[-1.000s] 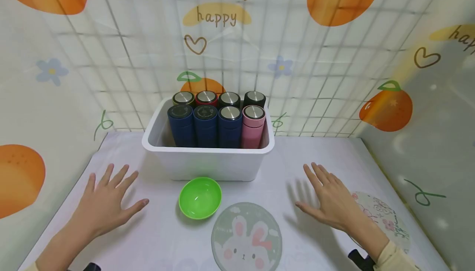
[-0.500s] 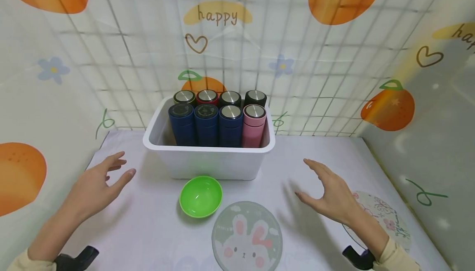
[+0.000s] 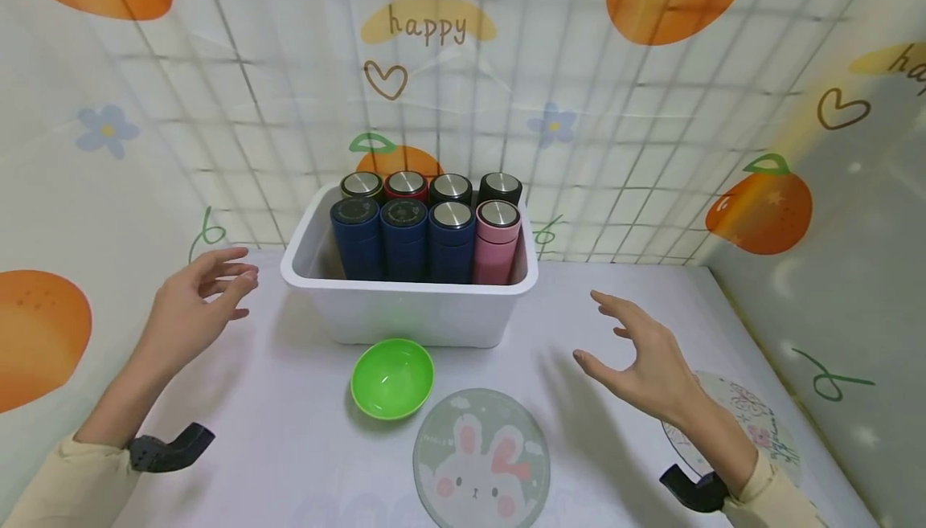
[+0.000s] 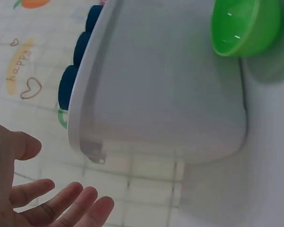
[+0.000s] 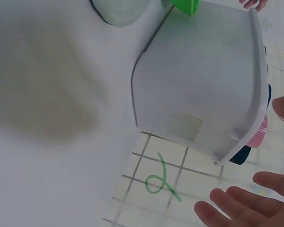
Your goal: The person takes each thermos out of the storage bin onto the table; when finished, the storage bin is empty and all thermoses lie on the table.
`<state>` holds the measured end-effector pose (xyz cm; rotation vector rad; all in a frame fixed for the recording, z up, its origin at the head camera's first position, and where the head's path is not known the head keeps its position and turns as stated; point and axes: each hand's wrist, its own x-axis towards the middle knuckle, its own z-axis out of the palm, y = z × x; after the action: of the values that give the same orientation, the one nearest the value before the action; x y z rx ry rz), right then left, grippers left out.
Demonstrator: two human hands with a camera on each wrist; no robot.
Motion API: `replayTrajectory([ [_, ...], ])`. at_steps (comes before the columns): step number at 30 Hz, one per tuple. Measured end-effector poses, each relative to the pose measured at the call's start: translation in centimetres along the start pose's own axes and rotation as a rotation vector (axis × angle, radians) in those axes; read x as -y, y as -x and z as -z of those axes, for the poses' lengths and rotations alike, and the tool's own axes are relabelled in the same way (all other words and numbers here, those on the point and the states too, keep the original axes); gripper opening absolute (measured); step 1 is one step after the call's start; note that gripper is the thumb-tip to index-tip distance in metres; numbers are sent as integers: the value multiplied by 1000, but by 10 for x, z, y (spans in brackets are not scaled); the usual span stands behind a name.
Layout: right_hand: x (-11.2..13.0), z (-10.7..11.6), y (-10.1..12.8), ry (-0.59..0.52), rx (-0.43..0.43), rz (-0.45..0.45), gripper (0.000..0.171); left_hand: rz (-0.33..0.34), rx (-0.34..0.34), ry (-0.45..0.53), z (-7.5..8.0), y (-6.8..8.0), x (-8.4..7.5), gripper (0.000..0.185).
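A white plastic bin (image 3: 408, 315) stands at the back of the table, holding several thermos bottles upright in two rows. The front row has navy thermoses (image 3: 357, 247) and a pink thermos (image 3: 495, 251) at its right end; steel-topped ones stand behind. To the left of the bin my left hand (image 3: 191, 311) hovers with relaxed, slightly bent fingers and nothing in them. My right hand (image 3: 644, 359) is in the air on the bin's right, thumb apart from the fingers, also holding nothing. Both wrist views show the hands apart from the bin's sides.
A bright green bowl (image 3: 392, 379) sits just in front of the bin. Nearer lies a round rabbit-print mat (image 3: 481, 456). Another round floral mat (image 3: 760, 423) is at the right, partly behind my right forearm. A patterned curtain over a wire grid (image 3: 463, 94) closes off the back.
My left hand has moved up and forward beside the bin, its spread fingers drawing together. The right hand has turned onto its side and risen slightly. Bin, bowl and mats stay put.
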<state>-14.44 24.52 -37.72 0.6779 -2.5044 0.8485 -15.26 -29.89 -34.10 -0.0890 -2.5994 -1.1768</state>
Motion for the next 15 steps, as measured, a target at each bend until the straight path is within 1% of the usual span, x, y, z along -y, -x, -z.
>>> replayTrajectory([
  [6, 3, 1, -8, -37, -30, 22, 76, 48, 13, 125, -10, -22, -6, 51],
  [9, 5, 1, -10, -46, -36, 24, 77, 72, 29, 160, -16, -33, -7, 53],
  [13, 8, 1, -12, -52, -37, 39, 77, 109, 53, 170, -20, -45, -8, 57],
  [15, 8, 1, -14, -52, -41, 48, 77, 122, 54, 172, -21, -48, -10, 57],
])
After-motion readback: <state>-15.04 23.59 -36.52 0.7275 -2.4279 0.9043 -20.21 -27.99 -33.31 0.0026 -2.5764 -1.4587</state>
